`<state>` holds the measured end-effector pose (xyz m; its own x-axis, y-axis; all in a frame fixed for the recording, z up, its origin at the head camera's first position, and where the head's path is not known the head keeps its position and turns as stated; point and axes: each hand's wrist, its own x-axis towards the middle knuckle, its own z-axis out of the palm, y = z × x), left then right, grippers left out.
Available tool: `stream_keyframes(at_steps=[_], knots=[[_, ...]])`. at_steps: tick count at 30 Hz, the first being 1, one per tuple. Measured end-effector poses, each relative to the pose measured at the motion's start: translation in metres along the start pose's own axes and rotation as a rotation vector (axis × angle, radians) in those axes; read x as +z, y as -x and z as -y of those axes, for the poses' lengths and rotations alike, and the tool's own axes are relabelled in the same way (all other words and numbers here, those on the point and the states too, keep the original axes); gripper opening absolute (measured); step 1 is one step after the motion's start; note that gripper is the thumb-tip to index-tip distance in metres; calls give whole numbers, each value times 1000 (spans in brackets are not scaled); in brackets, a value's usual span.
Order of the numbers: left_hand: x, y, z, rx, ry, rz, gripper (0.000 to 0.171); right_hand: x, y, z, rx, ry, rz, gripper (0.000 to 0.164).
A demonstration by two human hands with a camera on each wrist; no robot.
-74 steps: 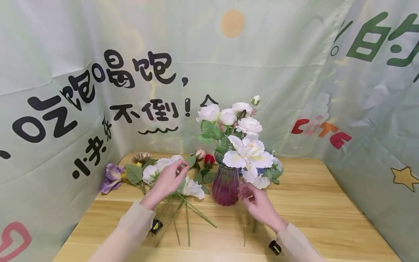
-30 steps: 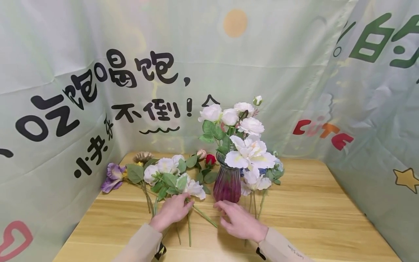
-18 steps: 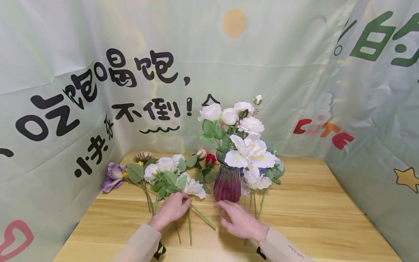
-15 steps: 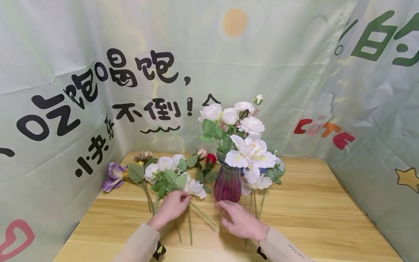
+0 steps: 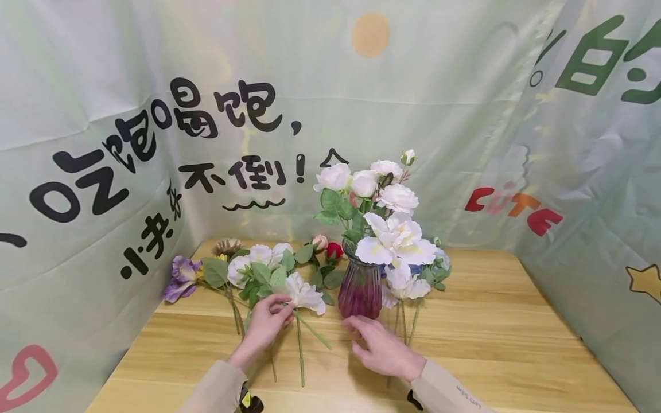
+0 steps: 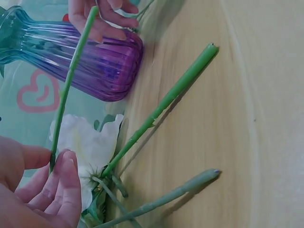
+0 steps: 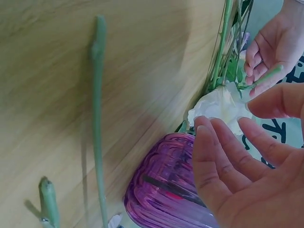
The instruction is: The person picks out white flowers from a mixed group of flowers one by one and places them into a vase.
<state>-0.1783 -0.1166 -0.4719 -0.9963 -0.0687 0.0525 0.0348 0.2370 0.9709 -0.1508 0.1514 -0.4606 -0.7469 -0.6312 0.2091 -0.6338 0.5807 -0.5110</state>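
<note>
My left hand point(image 5: 265, 324) pinches a green flower stem point(image 6: 66, 90) between thumb and fingertips, its cut end slanting toward the lower right in the head view. Which bloom it carries is hidden among the leaves. A white wide-petalled flower point(image 5: 304, 293) lies just beyond these fingers. Nearby, my right hand point(image 5: 384, 347) hovers at the foot of the ribbed purple glass vase point(image 5: 360, 291), fingers loosely bent and holding nothing; whether they touch the glass I cannot tell. White roses point(image 5: 396, 198) and a large white flower point(image 5: 395, 241) stand in the vase.
To the left lie a purple flower point(image 5: 182, 278), more white blooms point(image 5: 240, 271) and leafy stems. A red rose point(image 5: 334, 250) is behind, left of the vase. Right of it rest another white flower point(image 5: 407, 288) and blue flowers point(image 5: 440, 261). Printed cloth point(image 5: 439, 115) encloses the wooden table point(image 5: 490, 344).
My left hand came down from above the flowers to the stems and took hold of one, lifting it slightly. The right hand shifted left to the vase's foot, then stayed nearly still.
</note>
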Motion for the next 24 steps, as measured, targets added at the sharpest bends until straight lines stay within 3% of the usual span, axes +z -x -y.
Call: stream_keyframes(at_steps=[5, 11, 18, 24], knots=[[-1, 6, 0, -47, 81, -35, 29, -1, 2, -1, 7, -4, -2, 40], [-6, 8, -3, -77, 106, -72, 33, -3, 2, -2, 7, -8, -5, 40], [-12, 10, -8, 25, 87, -82, 33, -6, 4, -3, 20, -29, -11, 39], [-16, 10, -14, 42, 103, -84, 24, -7, 5, -6, 33, -23, -74, 36]])
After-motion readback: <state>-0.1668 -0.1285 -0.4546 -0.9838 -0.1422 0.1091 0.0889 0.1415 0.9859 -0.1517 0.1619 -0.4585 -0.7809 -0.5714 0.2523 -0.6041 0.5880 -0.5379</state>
